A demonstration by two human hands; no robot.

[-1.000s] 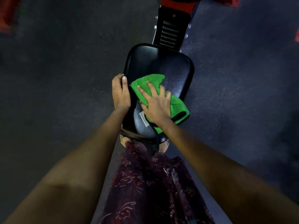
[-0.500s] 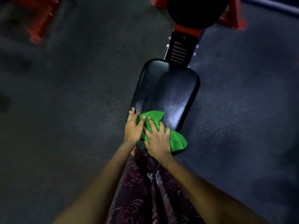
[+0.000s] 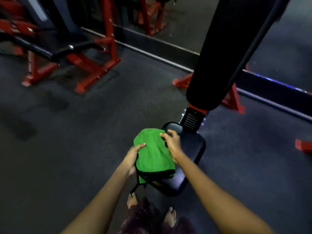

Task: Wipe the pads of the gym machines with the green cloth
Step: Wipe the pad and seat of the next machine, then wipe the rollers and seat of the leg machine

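Note:
The green cloth [image 3: 154,153], edged in black, is lifted off the seat and held folded between both hands. My left hand [image 3: 132,157] grips its left edge from underneath, thumb on top. My right hand [image 3: 172,144] holds the upper right edge with curled fingers. Below and to the right lies the black seat pad [image 3: 194,149] of the machine. A tall black back pad [image 3: 224,53] rises behind it on a red and black post.
Another red-framed machine with a black pad [image 3: 55,46] stands at the far left. A mirror wall with a metal base strip [image 3: 152,54] runs across the back. Dark rubber floor surrounds the seat. My bare feet [image 3: 152,208] stand just in front of it.
The cloth has come up off the seat pad, where my right hand was pressing it. Both hands now hold it in the air. The view has tilted up to show the back pad.

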